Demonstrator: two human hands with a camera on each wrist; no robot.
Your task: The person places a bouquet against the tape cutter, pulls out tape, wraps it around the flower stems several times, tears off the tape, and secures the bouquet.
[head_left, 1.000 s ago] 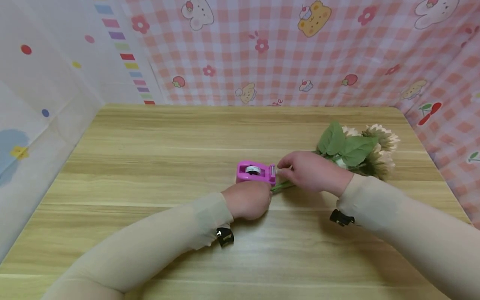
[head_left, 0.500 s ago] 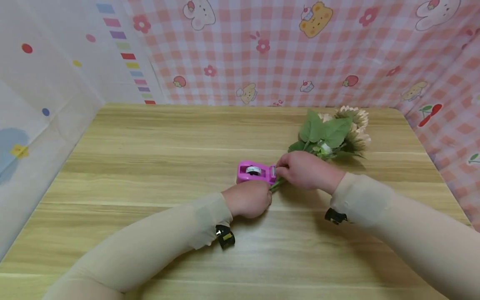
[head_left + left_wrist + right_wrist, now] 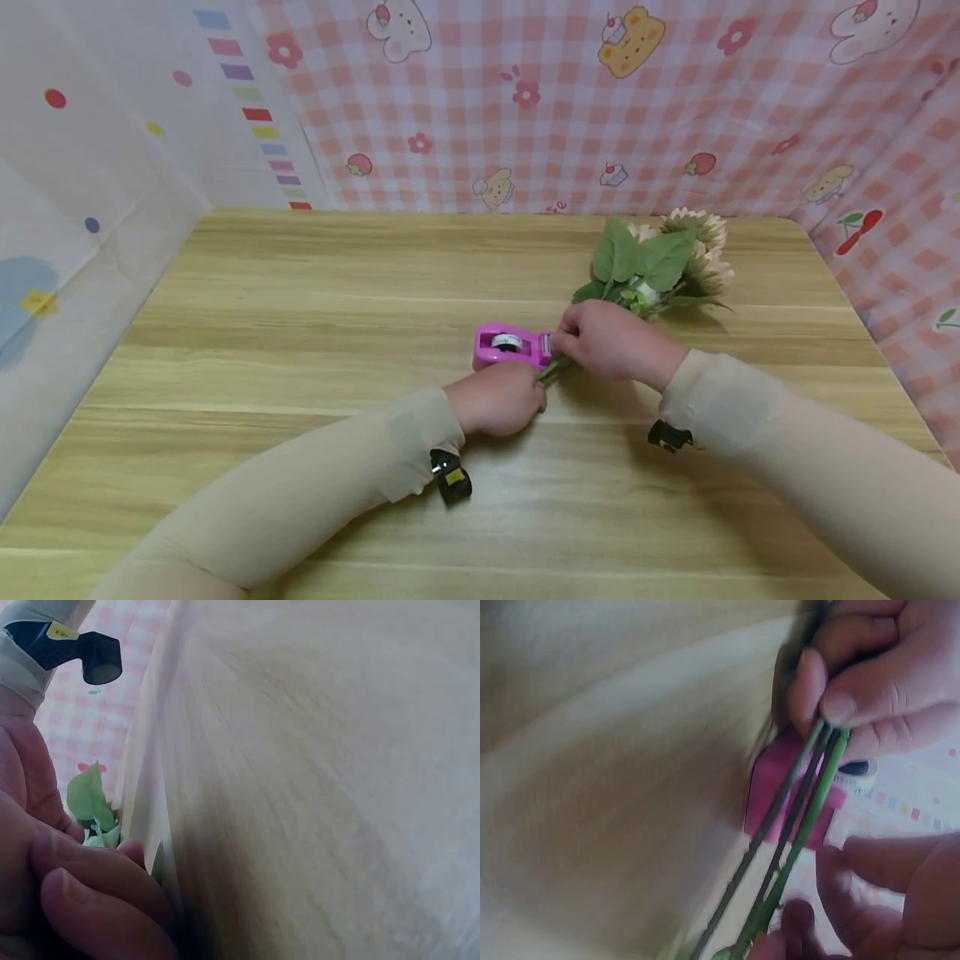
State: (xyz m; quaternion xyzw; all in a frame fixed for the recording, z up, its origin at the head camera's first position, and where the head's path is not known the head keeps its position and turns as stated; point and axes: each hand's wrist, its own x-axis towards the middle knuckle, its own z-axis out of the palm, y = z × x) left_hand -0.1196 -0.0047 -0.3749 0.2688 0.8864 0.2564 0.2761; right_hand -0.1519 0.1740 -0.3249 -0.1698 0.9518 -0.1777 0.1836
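Observation:
My left hand (image 3: 495,398) pinches the green stems (image 3: 810,802) of artificial flowers (image 3: 705,268) near their lower ends, thumb on top in the right wrist view. The bouquet slants up to the right, with pale pink heads and broad green leaves (image 3: 666,260). Just beyond the left hand stands a pink tape dispenser (image 3: 527,343) holding a white tape roll (image 3: 507,342). At its cutter, the thumb and forefinger of my right hand (image 3: 621,342) pinch the tape's end, which their tips mostly hide. Its other fingers lie against the stems in the right wrist view.
Both hands work over a wood-grain table (image 3: 322,292). A pink checked cloth (image 3: 465,100) hangs behind and along the right, and a white dotted cloth (image 3: 90,167) covers the left. Black cameras (image 3: 452,479) sit under both wrists.
The bouquet has swung to the left and away, its flower heads now farther back. My right hand has shifted slightly left, closer to the cutter; the left hand and dispenser have stayed almost still.

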